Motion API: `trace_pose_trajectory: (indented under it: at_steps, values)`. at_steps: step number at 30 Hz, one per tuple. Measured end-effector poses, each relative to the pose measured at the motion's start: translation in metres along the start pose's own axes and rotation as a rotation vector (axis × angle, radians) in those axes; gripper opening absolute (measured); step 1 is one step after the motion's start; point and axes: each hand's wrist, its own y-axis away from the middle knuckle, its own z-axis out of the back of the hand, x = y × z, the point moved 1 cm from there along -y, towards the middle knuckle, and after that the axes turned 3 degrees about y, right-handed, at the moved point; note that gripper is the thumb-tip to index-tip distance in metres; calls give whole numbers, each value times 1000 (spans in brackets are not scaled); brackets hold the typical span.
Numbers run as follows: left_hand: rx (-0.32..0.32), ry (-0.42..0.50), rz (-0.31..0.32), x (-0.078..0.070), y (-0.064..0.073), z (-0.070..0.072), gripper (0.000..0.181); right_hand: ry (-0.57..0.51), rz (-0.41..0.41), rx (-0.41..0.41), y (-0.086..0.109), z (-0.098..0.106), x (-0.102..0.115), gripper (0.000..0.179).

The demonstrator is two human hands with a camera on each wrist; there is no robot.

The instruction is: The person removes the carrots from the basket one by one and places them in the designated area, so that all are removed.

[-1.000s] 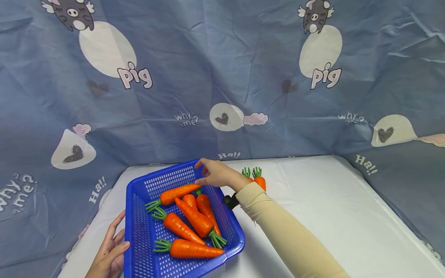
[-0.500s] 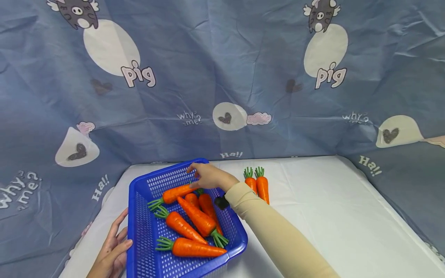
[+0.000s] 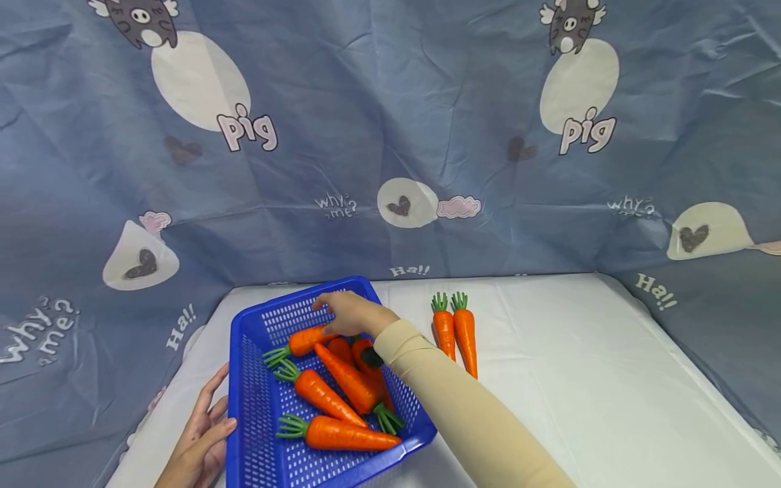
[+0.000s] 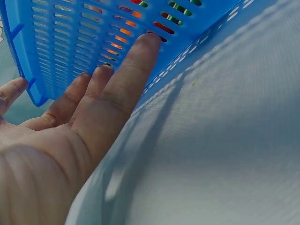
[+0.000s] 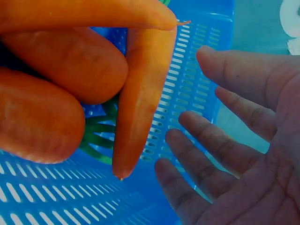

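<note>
A blue perforated plastic basket [image 3: 238, 379] stands on the left of the table, with several orange carrots [image 3: 326, 396] with green stems lying inside. Along its left wall rests my left hand [image 3: 198, 434], fingers extended. The left wrist view shows these fingers [image 4: 124, 79] against the slotted wall. My right hand [image 3: 354, 313] hovers over the far end of the basket, beside the tip of the farthest carrot [image 3: 308, 340]. In the right wrist view the fingers are spread and hold nothing, with a carrot [image 5: 143, 98] a short gap away.
Two carrots [image 3: 465, 335] lie side by side on the white tablecloth [image 3: 567, 366], right of the basket, partly behind the right sleeve [image 3: 464, 407]. A blue printed cloth [image 3: 390, 135] hangs behind the table and down both sides.
My right hand has moved left and slightly lower over the basket. The two carrots on the table show more from behind the arm. My left hand stays at the basket's side.
</note>
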Motion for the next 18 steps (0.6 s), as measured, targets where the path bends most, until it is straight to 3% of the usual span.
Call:
trace_pose_trajectory:
  at_steps: [12, 18]
  values:
    - [14, -7, -13, -2, -1, -2, 75, 38, -104, 38, -8, -12, 6, 50]
    - [-1, -12, 0, -2, 0, 0, 75, 81, -114, 47, -9, -16, 4, 49]
